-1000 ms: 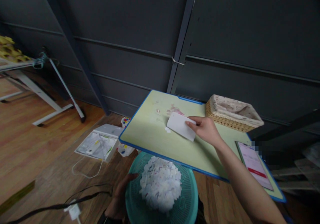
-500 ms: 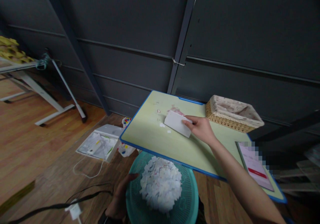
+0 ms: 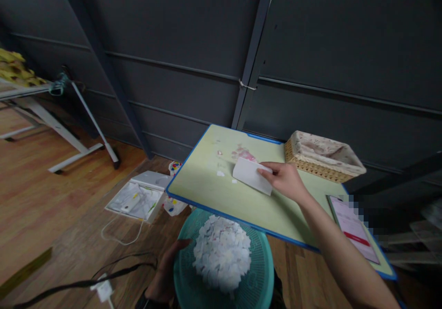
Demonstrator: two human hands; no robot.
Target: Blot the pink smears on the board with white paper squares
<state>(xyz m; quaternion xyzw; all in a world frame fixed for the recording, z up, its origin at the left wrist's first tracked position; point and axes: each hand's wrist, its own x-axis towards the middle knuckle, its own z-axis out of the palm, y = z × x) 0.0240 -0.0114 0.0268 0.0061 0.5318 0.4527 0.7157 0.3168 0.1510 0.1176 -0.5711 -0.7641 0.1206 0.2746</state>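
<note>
The pale yellow-green tabletop, edged in blue, carries a cloth-lined wicker basket; white paper scraps lie left of the basket, a lit-screen device nearer than it.

"What sort of place is this?"
"Looks like a plain workroom: dark panel wall, exposed metal post, wood-look floor."
"And the furniture?"
"A small blue-edged table, and a white-legged one on casters at the left."

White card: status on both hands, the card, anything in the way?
Right hand: grip closed on white card. Left hand at rim of teal basket. Card over pale tabletop, contact unclear. Small white scraps beside it.
</note>
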